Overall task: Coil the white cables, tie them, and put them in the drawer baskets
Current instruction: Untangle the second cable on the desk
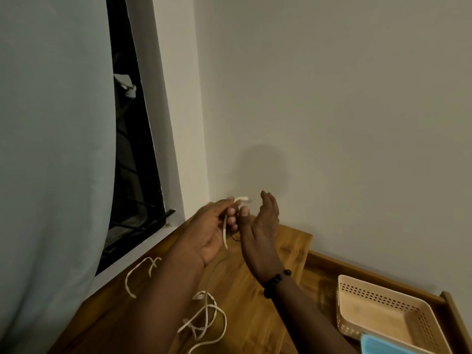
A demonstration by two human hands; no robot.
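Note:
My left hand point(215, 229) is raised above the wooden top and pinches a white cable point(225, 232) near its end. The plug tip sticks out past my fingers and the cable hangs down across my palm. My right hand point(263, 223) is just to the right, fingers straight and pointing up, its thumb close to the cable. A loose tangle of white cable point(207, 318) lies on the wood below my left forearm. Another short white cable point(139, 274) lies to the left, near the window sill. A beige perforated basket point(419, 300) sits in the open drawer at the lower right.
The wooden cabinet top point(255, 302) runs along the wall. The open drawer's wooden rim point(370, 274) lies to the right. A blue basket corner point(383, 344) shows at the bottom edge. A pale curtain point(51, 149) and a dark window point(135, 162) stand at the left.

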